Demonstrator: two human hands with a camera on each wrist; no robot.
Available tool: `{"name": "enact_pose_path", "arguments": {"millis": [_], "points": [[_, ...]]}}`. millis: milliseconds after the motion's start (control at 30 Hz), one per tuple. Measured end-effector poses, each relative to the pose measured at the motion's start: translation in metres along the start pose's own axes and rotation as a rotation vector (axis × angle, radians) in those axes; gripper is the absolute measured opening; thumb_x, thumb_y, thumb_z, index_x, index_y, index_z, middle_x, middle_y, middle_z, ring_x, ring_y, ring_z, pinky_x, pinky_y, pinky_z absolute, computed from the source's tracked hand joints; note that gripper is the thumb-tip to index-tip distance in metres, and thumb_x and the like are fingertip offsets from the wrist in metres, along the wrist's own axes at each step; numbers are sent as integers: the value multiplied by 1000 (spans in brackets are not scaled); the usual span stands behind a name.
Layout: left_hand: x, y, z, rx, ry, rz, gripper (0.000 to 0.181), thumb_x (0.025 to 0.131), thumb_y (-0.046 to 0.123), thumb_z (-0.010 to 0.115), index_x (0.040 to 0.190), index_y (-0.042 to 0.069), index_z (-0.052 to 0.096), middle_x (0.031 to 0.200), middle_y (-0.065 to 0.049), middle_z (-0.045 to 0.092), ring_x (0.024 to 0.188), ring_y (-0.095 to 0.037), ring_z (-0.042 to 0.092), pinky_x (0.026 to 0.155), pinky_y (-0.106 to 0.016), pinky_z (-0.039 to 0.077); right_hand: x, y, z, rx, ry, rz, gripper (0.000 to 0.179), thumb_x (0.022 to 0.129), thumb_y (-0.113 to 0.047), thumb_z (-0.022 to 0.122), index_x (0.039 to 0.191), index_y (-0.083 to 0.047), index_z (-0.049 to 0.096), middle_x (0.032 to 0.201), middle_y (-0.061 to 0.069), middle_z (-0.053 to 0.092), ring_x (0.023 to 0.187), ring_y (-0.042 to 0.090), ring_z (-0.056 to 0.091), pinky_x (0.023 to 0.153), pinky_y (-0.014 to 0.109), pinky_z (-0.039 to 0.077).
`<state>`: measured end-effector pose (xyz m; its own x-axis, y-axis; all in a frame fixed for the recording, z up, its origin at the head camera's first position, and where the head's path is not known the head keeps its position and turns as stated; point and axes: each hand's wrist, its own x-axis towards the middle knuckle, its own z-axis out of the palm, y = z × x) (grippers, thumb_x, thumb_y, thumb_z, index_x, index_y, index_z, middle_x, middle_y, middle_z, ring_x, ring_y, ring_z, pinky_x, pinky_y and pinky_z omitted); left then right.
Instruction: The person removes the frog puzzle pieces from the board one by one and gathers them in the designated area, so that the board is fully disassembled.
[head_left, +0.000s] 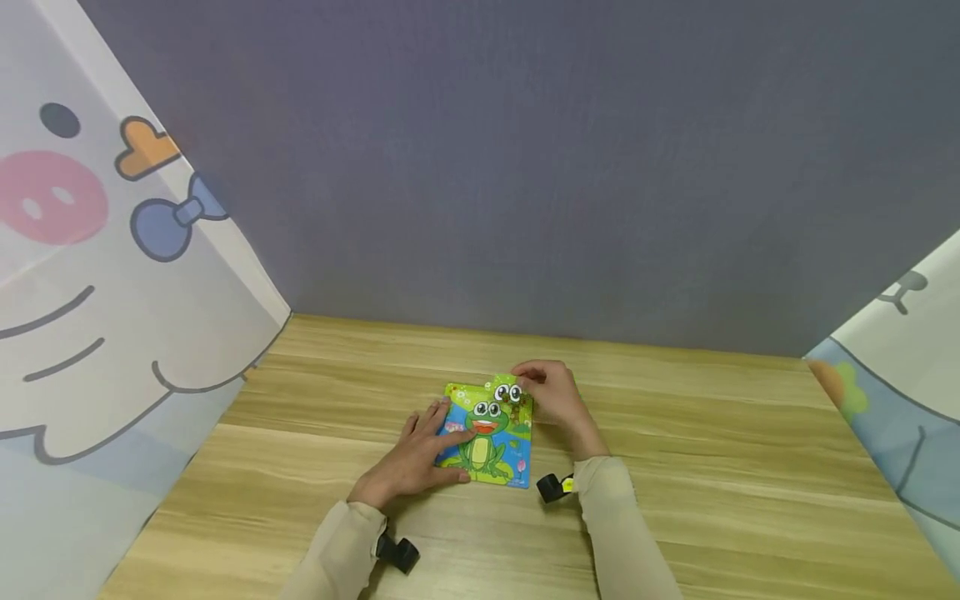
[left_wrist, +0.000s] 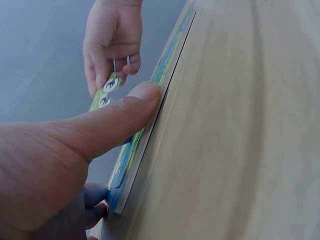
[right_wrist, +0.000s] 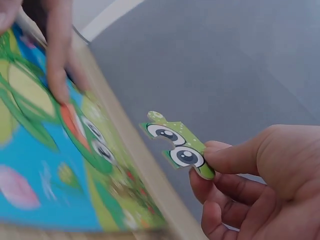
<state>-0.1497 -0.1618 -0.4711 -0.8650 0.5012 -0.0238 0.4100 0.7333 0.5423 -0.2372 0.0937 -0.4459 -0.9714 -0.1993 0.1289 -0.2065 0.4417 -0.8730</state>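
Observation:
A square frog puzzle [head_left: 515,454] lies on the wooden table, its printed green frog with a red mouth framed by blue water. My left hand [head_left: 408,461] rests spread on its left side, with one fingertip by the frog's mouth. Thumb and fingers of my right hand [head_left: 558,404] pinch a green puzzle piece [right_wrist: 175,142] printed with two big eyes. In the right wrist view that piece is held up, apart from the picture, its knob and notch showing. From the head it overlaps the puzzle's upper right corner.
The wooden table [head_left: 712,467] runs back to a grey partition [head_left: 525,183]. Cartoon-printed curtains [head_left: 97,333] flank the table on the left and right. A black wrist camera [head_left: 397,553] sits at the left cuff, another [head_left: 551,488] at the right.

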Motion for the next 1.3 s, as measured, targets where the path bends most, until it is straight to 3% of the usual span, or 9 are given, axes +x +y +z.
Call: {"name": "enact_pose_path", "arguments": {"millis": [267,500,867,1167,1300], "points": [[-1,4,-1,-24,-16,-22,62,89,43,73,145,22,55,166,-29,10,155,-48,8,120,-72,7,-3,24,-46,12,47,0,19,95,1,62,110,8,72,109,27,73,83,3,63,74,16,51],[-1,4,0,-20,-20,-22,64,89,43,73,146,22,54,166,-28,10,155,-48,8,120,-72,7,-12,43,-84,-27,83,84,24,98,-4,60,118,6,70,116,26,70,81,-5,58,73,17,51],[-1,4,-1,-15,-20,-23,63,89,44,73,145,23,54,167,-27,10,156,-47,7,120,-72,8,-21,67,-114,-70,92,143,27,99,-7,59,121,6,68,124,28,66,83,-12,55,76,16,51],[-1,3,-1,-18,-28,-23,64,90,44,72,147,22,53,167,-27,8,156,-46,5,120,-72,7,-22,77,-119,-169,91,176,24,98,-6,60,116,5,71,117,26,70,86,-2,57,74,15,48],[-1,3,-1,-17,-24,-20,64,90,44,72,146,21,53,166,-28,10,156,-46,6,120,-72,8,-22,78,-117,-273,114,141,21,96,-6,62,111,3,74,111,24,73,92,17,68,80,26,53]]}}
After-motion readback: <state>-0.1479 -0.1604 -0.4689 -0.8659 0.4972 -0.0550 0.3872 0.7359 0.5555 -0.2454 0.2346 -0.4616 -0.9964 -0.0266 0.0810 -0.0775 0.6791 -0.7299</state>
